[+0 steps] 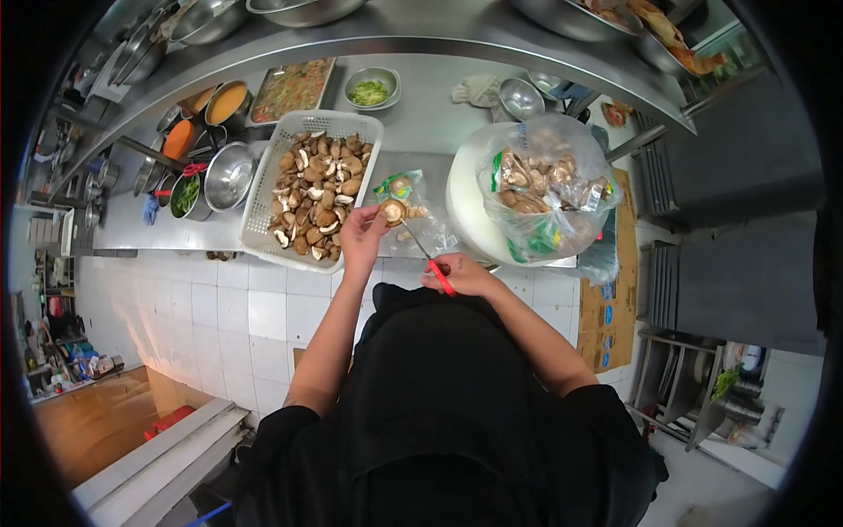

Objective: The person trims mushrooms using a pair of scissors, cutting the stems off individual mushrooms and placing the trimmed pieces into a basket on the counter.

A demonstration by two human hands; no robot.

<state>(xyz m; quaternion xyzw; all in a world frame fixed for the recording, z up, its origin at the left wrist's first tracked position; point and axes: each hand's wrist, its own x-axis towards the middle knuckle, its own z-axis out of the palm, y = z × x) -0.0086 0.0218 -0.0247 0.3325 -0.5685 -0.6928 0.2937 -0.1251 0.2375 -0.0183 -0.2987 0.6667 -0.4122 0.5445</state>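
Note:
My left hand (pixel 362 235) pinches a mushroom (pixel 392 212) by its edge, the pale gilled underside turned up. In my right hand (pixel 464 275) is a pair of red-handled scissors (pixel 441 277), their blades reaching up and left to the mushroom's underside. Whether the blades are parted is too small to tell. Just left of my left hand, a white perforated basket (pixel 372 145) holds many brown mushrooms (pixel 320 189), some with pale undersides showing. Below the held mushroom lies a clear plastic bag (pixel 430 198) with green print and a few mushrooms or pieces on it.
A large clear bag of packed mushrooms (pixel 544 189) sits on a round white board (pixel 465 211) at right. Metal bowls (pixel 230 176) and pots stand at left. Behind are a tray of chopped food (pixel 291 90) and a bowl of green slices (pixel 371 90). A steel shelf (pixel 421 44) spans above.

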